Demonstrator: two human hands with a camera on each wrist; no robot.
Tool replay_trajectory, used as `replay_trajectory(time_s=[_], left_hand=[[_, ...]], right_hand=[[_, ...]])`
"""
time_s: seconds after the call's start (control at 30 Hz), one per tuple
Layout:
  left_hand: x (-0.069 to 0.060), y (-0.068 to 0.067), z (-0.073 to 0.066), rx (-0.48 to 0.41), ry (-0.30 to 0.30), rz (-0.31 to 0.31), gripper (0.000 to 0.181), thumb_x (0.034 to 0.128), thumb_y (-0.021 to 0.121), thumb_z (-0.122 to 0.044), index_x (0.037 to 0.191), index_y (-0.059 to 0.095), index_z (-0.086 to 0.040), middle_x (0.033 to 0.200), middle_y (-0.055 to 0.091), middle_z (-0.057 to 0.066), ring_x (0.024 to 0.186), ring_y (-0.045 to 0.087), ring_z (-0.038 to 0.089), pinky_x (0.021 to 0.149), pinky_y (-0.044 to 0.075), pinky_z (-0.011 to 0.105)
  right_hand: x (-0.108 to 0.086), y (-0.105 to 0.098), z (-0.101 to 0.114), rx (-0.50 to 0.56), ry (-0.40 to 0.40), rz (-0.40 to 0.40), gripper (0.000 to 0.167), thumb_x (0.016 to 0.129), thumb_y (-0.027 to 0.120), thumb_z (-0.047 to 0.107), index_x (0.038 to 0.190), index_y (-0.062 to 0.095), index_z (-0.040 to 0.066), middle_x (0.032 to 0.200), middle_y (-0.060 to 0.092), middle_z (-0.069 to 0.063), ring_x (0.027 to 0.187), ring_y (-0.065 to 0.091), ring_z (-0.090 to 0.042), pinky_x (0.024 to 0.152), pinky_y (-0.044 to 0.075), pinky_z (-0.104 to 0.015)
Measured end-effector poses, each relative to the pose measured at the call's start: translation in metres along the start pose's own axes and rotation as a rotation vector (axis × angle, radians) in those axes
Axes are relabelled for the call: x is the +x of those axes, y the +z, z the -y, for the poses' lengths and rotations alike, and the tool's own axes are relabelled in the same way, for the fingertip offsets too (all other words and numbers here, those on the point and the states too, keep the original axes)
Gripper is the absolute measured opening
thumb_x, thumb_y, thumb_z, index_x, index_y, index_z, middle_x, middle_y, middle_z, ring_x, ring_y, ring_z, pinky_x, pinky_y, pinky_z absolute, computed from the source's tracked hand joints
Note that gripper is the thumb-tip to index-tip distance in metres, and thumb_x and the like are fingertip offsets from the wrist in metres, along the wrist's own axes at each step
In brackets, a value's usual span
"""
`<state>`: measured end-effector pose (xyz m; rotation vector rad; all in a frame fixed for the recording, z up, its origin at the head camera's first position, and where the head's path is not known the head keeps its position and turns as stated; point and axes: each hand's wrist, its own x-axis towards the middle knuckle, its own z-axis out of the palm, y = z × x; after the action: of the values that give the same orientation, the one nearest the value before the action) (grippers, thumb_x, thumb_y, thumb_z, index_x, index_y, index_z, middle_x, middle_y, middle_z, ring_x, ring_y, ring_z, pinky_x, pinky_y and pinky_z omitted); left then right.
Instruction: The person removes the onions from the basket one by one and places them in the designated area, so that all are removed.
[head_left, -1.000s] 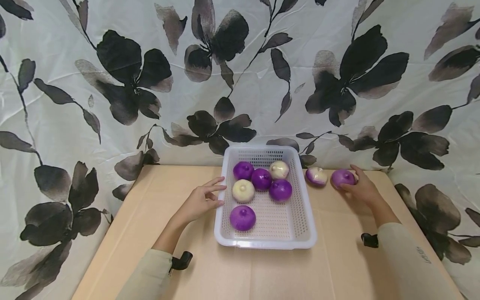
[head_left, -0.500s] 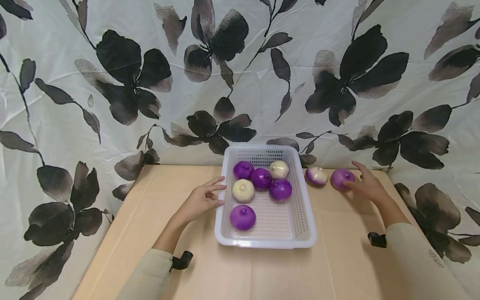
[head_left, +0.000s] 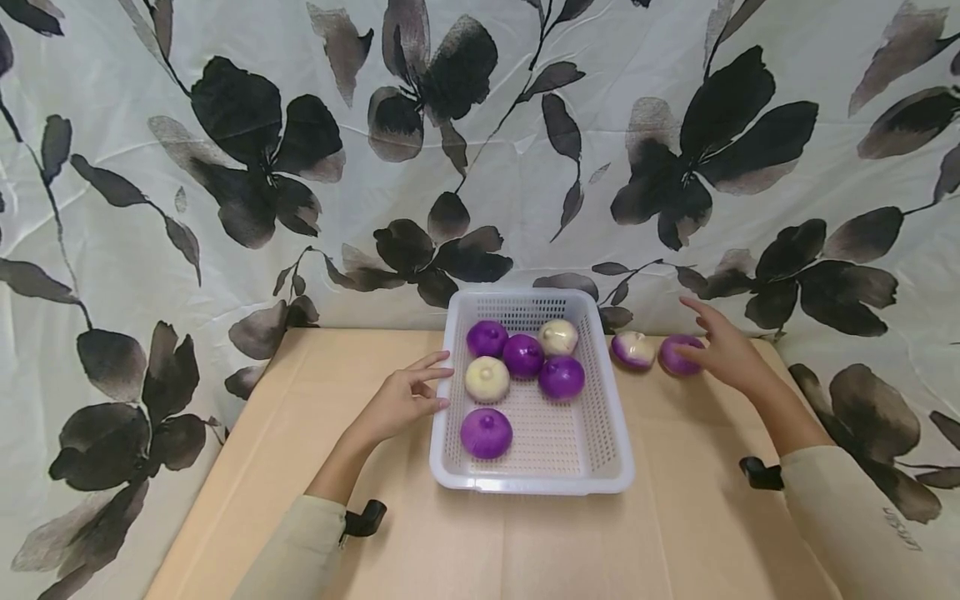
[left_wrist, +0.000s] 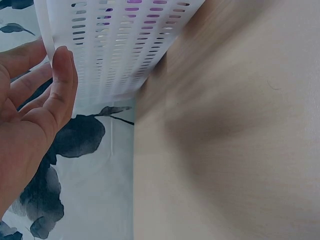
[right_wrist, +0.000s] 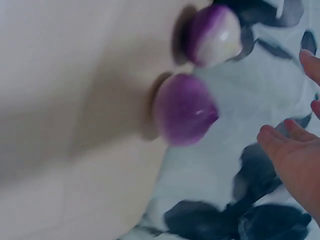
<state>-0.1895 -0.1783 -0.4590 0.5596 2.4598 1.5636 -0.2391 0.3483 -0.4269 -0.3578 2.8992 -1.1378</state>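
A white perforated basket (head_left: 531, 485) holds several purple onions, one of them at the near left (head_left: 486, 433), and two pale ones, including one at the left (head_left: 487, 380). My left hand (head_left: 395, 404) touches the basket's left rim with its fingertips and thumb; the left wrist view shows the hand (left_wrist: 30, 110) at the rim (left_wrist: 45, 30). My right hand (head_left: 726, 348) hovers beside and above a purple onion (head_left: 677, 356), fingers spread. In the right wrist view a gap separates the hand (right_wrist: 297, 160) from that onion (right_wrist: 184, 110).
A purple-and-white onion (head_left: 633, 352) lies on the table between the basket and the purple onion. Behind the wooden table (head_left: 570, 550) hangs a white cloth with dark flowers (head_left: 540, 250).
My right hand has let go of the purple onion, then lifted slightly away with its fingers spread. The onion sits a little further left. My left hand stays at the rim.
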Motion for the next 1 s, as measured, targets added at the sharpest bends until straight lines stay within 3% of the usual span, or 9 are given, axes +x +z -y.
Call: replay_trajectory(time_s=[0.17,0.37,0.5,0.57,0.7,0.77,0.87,1.0], left_hand=[[0.001,0.000,0.003,-0.005,0.014,0.002,0.052,0.0878,0.079,-0.001,0.137,0.063,0.005,0.164,0.041,0.014,0.086,0.068,0.022,0.076,0.057,0.017],[0.001,-0.001,0.002,-0.002,0.015,0.005,0.052,0.0875,0.079,0.000,0.137,0.063,0.005,0.164,0.041,0.013,0.085,0.068,0.018,0.075,0.058,0.018],[0.001,-0.001,0.001,-0.017,0.014,0.010,0.052,0.0876,0.078,0.000,0.136,0.063,0.006,0.164,0.041,0.014,0.085,0.067,0.020,0.074,0.057,0.018],[0.000,-0.001,0.001,-0.019,0.015,0.011,0.052,0.0877,0.078,0.000,0.137,0.063,0.006,0.164,0.041,0.014,0.085,0.067,0.021,0.074,0.057,0.018],[0.000,-0.001,0.001,-0.016,0.008,0.016,0.052,0.0880,0.078,0.000,0.137,0.062,0.006,0.164,0.040,0.014,0.085,0.067,0.021,0.075,0.057,0.018],[0.000,-0.001,0.001,-0.011,0.005,0.017,0.052,0.0881,0.078,0.000,0.137,0.062,0.005,0.164,0.040,0.013,0.085,0.067,0.020,0.075,0.057,0.018],[0.000,-0.001,0.002,0.002,0.003,0.013,0.052,0.0880,0.078,0.000,0.137,0.062,0.005,0.164,0.040,0.012,0.085,0.067,0.017,0.075,0.058,0.018],[0.000,-0.001,0.002,0.009,0.003,0.008,0.052,0.0877,0.078,0.000,0.137,0.063,0.005,0.164,0.041,0.013,0.084,0.067,0.016,0.074,0.058,0.019]], right_hand=[[0.001,0.008,0.037,0.052,-0.068,0.011,0.088,0.090,0.080,0.012,0.161,0.029,0.006,0.166,0.027,-0.028,0.143,0.031,-0.062,0.113,0.028,-0.075],[0.003,0.025,0.073,0.042,-0.173,0.072,0.084,0.087,0.083,0.010,0.158,0.037,0.004,0.163,0.034,-0.026,0.145,0.035,-0.054,0.115,0.031,-0.072],[0.001,0.035,0.093,0.034,-0.209,0.139,0.083,0.088,0.083,0.015,0.158,0.038,0.008,0.164,0.035,-0.022,0.148,0.035,-0.049,0.116,0.032,-0.069],[0.001,0.041,0.102,0.022,-0.227,0.176,0.083,0.088,0.083,0.017,0.158,0.039,0.010,0.162,0.039,-0.020,0.144,0.042,-0.048,0.115,0.038,-0.066],[0.004,0.052,0.119,-0.026,-0.266,0.244,0.081,0.088,0.084,0.022,0.157,0.042,0.013,0.156,0.049,-0.016,0.132,0.055,-0.042,0.101,0.052,-0.058],[0.006,0.058,0.126,-0.035,-0.279,0.287,0.080,0.088,0.084,0.024,0.156,0.044,0.014,0.153,0.052,-0.014,0.128,0.057,-0.038,0.099,0.053,-0.057],[0.009,0.067,0.138,-0.044,-0.308,0.346,0.078,0.086,0.085,0.025,0.154,0.047,0.014,0.152,0.053,-0.010,0.133,0.056,-0.036,0.107,0.049,-0.061],[0.016,0.080,0.153,-0.061,-0.363,0.429,0.072,0.085,0.086,0.025,0.149,0.054,0.013,0.148,0.058,-0.008,0.133,0.057,-0.032,0.111,0.047,-0.055]])
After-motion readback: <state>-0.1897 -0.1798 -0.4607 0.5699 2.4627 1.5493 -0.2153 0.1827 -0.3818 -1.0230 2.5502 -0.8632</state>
